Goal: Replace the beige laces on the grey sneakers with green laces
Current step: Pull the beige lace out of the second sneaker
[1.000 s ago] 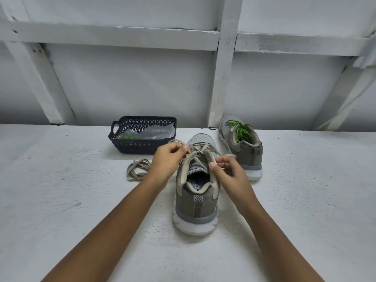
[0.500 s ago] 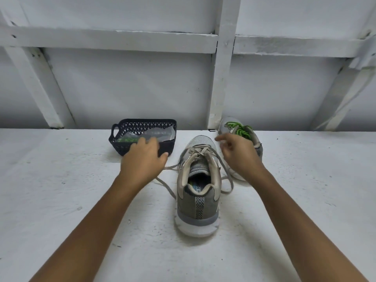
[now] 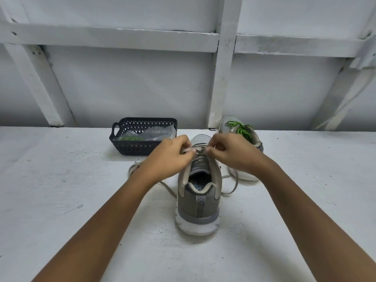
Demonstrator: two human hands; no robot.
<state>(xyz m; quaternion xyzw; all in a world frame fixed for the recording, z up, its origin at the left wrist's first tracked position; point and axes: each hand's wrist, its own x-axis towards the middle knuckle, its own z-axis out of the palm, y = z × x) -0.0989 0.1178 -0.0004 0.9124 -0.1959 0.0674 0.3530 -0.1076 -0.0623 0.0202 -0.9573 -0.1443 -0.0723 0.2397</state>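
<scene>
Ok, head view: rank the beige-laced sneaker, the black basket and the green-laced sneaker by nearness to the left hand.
1. Beige-laced sneaker: the left hand pinches its lace.
2. Black basket: just behind, to the left.
3. Green-laced sneaker: far right, beyond the right hand.

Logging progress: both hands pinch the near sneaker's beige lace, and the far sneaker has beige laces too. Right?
No: the head view shows green laces on the far sneaker. The left hand and right hand do pinch the near sneaker's beige lace.
</scene>
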